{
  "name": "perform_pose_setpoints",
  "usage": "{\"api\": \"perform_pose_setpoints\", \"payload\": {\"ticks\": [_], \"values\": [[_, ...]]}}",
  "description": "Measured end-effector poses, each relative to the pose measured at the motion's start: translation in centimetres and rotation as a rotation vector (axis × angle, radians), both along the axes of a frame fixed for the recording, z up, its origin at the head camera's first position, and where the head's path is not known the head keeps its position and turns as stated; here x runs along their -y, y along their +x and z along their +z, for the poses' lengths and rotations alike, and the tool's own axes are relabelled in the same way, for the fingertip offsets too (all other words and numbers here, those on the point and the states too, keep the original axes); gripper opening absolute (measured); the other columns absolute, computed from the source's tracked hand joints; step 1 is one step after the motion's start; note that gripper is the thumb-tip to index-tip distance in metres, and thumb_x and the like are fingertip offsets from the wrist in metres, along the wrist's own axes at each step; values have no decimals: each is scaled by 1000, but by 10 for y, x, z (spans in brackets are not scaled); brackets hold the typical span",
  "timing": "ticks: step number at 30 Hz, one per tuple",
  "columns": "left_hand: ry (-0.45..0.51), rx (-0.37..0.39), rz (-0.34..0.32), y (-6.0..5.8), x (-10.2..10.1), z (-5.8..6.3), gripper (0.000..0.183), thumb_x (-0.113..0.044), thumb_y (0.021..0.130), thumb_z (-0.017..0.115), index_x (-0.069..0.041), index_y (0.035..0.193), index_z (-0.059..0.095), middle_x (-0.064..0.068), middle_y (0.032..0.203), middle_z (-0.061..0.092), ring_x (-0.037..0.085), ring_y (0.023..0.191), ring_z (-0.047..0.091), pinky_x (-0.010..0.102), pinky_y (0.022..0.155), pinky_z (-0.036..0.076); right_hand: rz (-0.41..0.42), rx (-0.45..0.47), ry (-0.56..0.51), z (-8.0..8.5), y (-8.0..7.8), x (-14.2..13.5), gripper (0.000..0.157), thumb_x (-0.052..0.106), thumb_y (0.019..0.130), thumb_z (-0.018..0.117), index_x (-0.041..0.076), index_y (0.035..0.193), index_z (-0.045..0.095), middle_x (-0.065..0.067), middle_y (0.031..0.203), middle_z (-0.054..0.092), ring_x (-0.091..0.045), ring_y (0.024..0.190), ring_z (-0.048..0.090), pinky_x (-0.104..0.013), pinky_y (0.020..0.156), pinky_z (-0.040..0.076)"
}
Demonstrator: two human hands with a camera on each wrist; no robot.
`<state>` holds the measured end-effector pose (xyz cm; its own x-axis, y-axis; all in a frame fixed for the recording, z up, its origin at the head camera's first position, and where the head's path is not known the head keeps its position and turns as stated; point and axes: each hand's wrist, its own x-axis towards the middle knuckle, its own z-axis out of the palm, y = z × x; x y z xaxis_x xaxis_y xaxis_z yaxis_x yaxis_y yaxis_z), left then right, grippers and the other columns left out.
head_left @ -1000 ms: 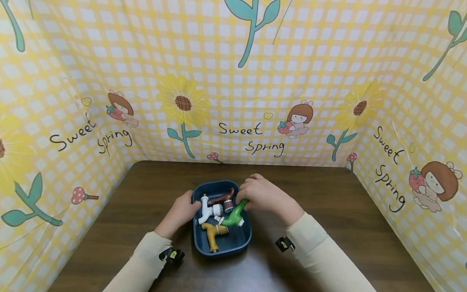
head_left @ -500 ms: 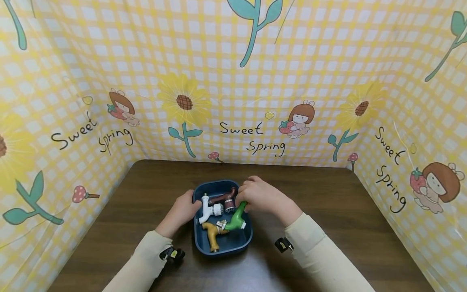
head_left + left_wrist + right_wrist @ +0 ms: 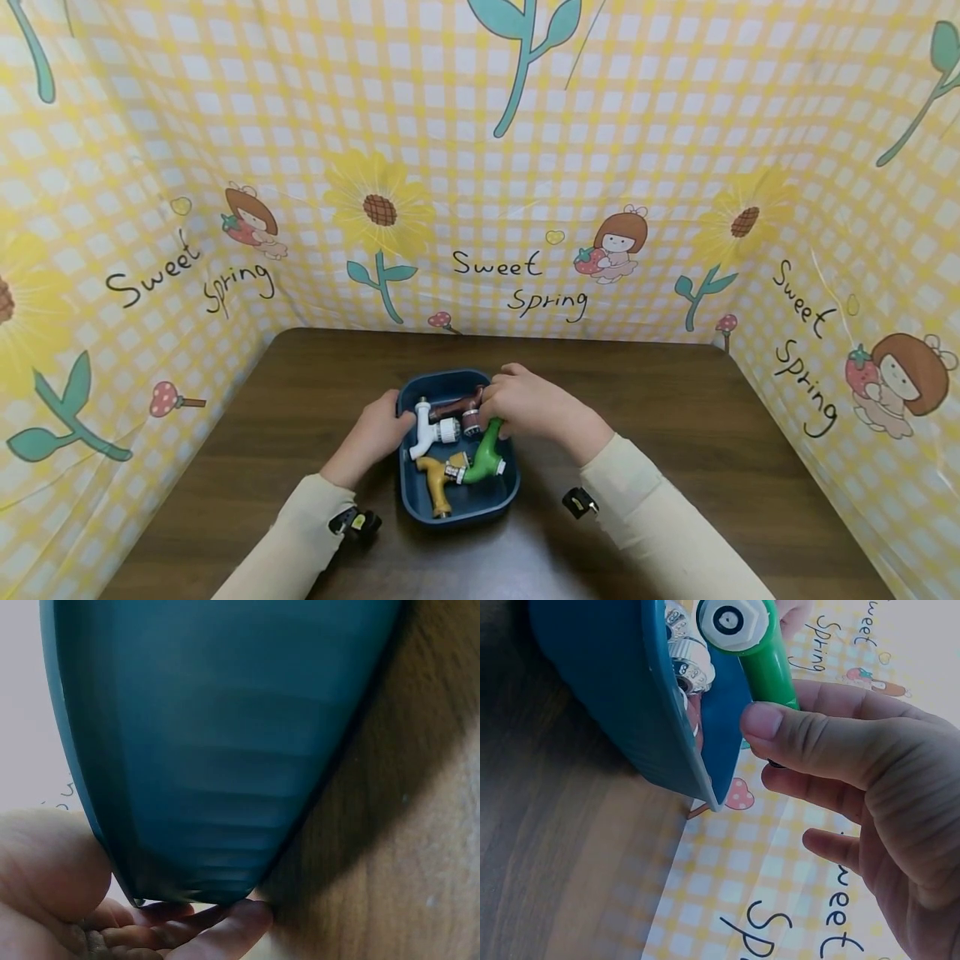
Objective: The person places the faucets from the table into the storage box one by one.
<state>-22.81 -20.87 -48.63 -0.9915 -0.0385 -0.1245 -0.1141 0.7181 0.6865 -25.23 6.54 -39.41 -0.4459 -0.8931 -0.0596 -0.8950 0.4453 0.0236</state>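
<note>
A blue plastic basin (image 3: 483, 510) stands on the table with several taps in it. My left hand (image 3: 378, 429) holds its far left side, thumb over the rim and fingers on the outer wall, as the left wrist view shows. My right hand (image 3: 536, 408) pinches one end of a green tap (image 3: 487, 457) between thumb and fingers, over the basin's right side. The green tap's other end meets or overlaps the yellow tap (image 3: 435, 483). A white tap (image 3: 426, 433) lies at the left, and a dark red tap (image 3: 468, 412) at the back is partly hidden by my right hand.
The dark wooden table (image 3: 675, 500) spreads around the basin. A yellow checked cloth (image 3: 480, 183) with printed flowers and words rises behind the table and along both sides. A small black camera (image 3: 579, 502) hangs at my right wrist, another black camera (image 3: 356, 523) at the left.
The green tap has turned more upright in my right hand, its lower end swinging down toward the yellow tap. My right hand has shifted slightly left. The left hand stays in place.
</note>
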Motion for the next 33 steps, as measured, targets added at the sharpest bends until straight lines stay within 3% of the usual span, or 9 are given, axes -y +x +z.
{"api": "perform_pose_setpoints", "payload": {"ticks": [12, 22, 33], "values": [[8, 6, -1, 2, -1, 2, 47, -19, 102, 53, 6, 142, 47, 27, 136, 59, 33, 112, 62, 56, 100, 51, 20, -37, 98, -6, -2, 9, 26, 25, 85, 85, 33, 109, 79, 15, 112, 72, -14, 113, 61, -46, 107, 40], [4, 5, -3, 0, 0, 1, 46, -20, 102, 53, 5, 140, 48, 26, 134, 60, 31, 108, 62, 55, 98, 53, 21, -29, 152, -8, -2, 15, 29, 23, 85, 85, 32, 110, 78, 12, 123, 71, -17, 128, 58, -50, 112, 38], [4, 7, -1, 0, 0, 0, 46, -20, 102, 53, 4, 140, 49, 25, 133, 61, 29, 108, 62, 54, 98, 53, 33, -37, 177, -11, -1, 21, 29, 23, 83, 87, 34, 108, 78, 16, 110, 72, -11, 116, 61, -48, 108, 41]]}}
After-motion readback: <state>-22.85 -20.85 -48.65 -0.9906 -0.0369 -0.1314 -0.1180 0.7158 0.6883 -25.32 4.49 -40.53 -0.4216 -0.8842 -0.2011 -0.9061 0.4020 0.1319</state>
